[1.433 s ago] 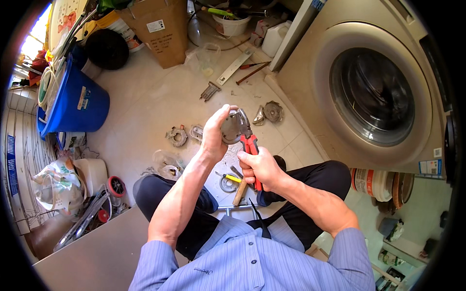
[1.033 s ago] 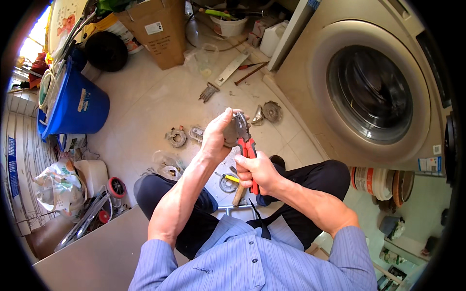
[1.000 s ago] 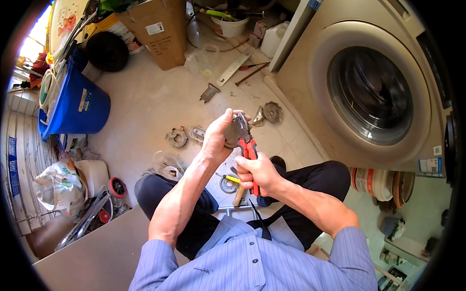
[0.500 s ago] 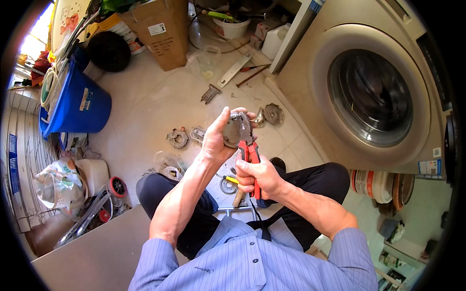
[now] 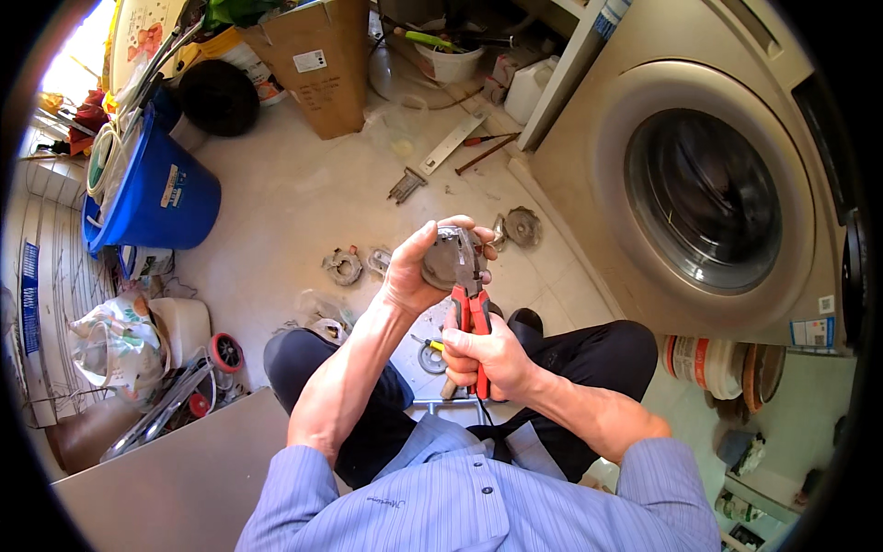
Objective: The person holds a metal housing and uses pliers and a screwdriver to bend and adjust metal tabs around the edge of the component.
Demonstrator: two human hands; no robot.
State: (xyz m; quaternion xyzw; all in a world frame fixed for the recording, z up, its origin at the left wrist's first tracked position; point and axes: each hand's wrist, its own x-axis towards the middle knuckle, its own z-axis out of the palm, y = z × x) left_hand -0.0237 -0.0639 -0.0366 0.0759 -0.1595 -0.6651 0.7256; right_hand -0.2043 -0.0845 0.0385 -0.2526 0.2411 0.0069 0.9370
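Note:
My left hand (image 5: 414, 269) is wrapped round a round grey metal part (image 5: 440, 260), fingers along its far side and thumb at the left. In my right hand (image 5: 487, 351) are red-handled pliers (image 5: 480, 313), gripped by both handles. Their metal jaws lie against the round part's right side; whether they bite on an edge is too small to tell. Below my hands, a yellow-handled tool (image 5: 434, 344) and a ring-shaped part (image 5: 430, 359) lie on the floor, half hidden by my right hand.
Loose metal parts lie ahead: a ring-shaped piece (image 5: 343, 266), a small motor-like piece (image 5: 407, 186) and a round one (image 5: 523, 226). Beyond is a flat metal strip (image 5: 454, 142). A washing machine (image 5: 589, 184) stands right, a blue bucket (image 5: 170, 198) left, a cardboard box (image 5: 317, 78) at the back.
The whole view has shifted slightly. Both hands keep their grips, and the pliers and round part have turned a little toward each other.

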